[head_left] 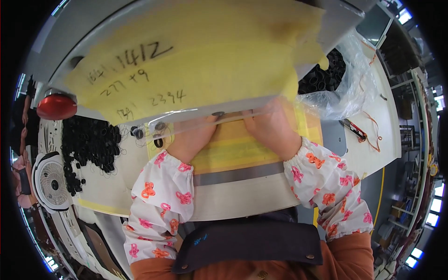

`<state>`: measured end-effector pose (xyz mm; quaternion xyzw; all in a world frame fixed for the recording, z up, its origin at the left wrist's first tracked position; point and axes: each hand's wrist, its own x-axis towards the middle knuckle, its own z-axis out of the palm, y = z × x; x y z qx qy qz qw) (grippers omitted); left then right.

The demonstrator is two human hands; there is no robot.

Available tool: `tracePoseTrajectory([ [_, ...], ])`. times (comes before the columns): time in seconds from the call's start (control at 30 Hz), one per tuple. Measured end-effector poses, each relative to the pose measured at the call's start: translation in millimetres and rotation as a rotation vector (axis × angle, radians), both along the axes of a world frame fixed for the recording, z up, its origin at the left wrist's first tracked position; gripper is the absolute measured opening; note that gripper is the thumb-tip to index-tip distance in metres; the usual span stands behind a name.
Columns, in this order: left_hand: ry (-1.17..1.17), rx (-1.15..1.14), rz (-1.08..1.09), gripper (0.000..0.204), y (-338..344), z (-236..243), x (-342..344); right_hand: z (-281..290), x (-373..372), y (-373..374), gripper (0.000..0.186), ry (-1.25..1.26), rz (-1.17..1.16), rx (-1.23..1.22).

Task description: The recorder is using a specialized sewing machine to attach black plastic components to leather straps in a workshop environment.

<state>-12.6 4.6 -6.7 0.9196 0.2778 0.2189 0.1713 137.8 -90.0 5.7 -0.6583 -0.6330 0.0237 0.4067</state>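
Note:
My left hand [193,136] is under the lower edge of a light grey machine head, its fingers drawn together. At its thumb tip shows a small black ring-like piece [218,113], seemingly pinched there. Across from it, my right hand [276,130] points inward, thumb toward the left hand. The machine head and a clear strip [186,120] along its edge cover most of the right fingers, so their grip is hidden. Beneath both hands lies a work surface covered with yellow tape [224,156]. A few black rings [159,142] rest beside my left hand.
Yellow paper with handwriting [210,56] covers the machine front; a red button [57,106] sits at its left. Black rings [91,140] are heaped on the left, near a white fan [50,182]. Rightward are a plastic bag [345,100] of black rings and a red-black cutter knife [355,130].

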Motion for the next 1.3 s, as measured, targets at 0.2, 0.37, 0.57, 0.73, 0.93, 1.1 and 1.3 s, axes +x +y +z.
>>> tracePoseTrajectory([
  [0.2,-0.084,0.204,-0.011,0.015,2,-6,-3,1,-3,2,0.008,0.048,0.015,-0.032],
  [0.37,0.051,0.077,0.04,0.018,4,-8,-9,-3,-4,6,0.009,-0.008,0.009,0.001],
  [0.57,-0.088,-0.034,0.096,0.025,-2,6,2,-2,-2,4,0.009,0.083,0.004,-0.083],
  [0.73,-0.045,-0.28,0.149,0.028,-1,5,2,-5,-4,6,0.009,0.072,-0.014,-0.046],
  [0.93,-0.023,-0.322,0.183,0.032,-5,13,6,-3,0,4,0.009,0.107,-0.017,-0.046],
  [1.1,-0.083,-0.241,0.161,0.032,-7,16,6,-7,4,5,0.01,0.129,0.022,-0.013],
  [1.3,-0.02,-0.023,0.122,0.026,-28,18,-17,9,14,-3,0.009,0.019,-0.026,0.095],
])
